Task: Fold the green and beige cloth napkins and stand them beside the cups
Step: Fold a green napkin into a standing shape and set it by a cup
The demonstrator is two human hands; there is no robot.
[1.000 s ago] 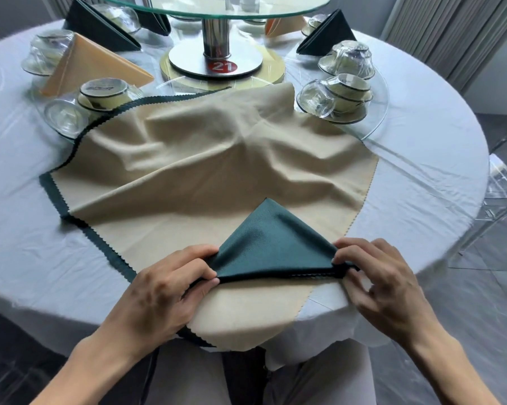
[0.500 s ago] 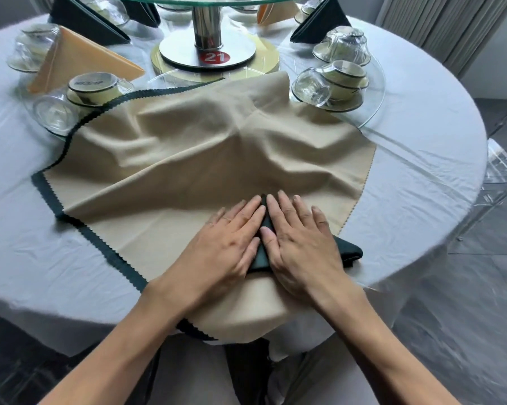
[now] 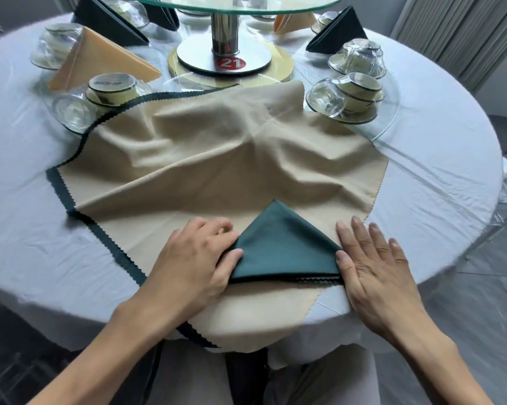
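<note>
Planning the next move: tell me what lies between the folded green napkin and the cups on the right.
Only the spread beige cloth, rumpled, lies between the green napkin and the cups. Nothing upright blocks the way. Both hands, left hand and right hand, flank the napkin.

A restaurant dining room: a large round table [image 3: 439, 159] under a white tablecloth carries a glass lazy Susan [image 3: 246, 4] on a steel pedestal with a red number tag [image 3: 231, 63], overturned teacups [image 3: 358, 86] on saucers, and folded standing napkins [image 3: 100, 58].

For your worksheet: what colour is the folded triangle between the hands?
Dark green triangle, lying on beige cloth; head view.
</note>
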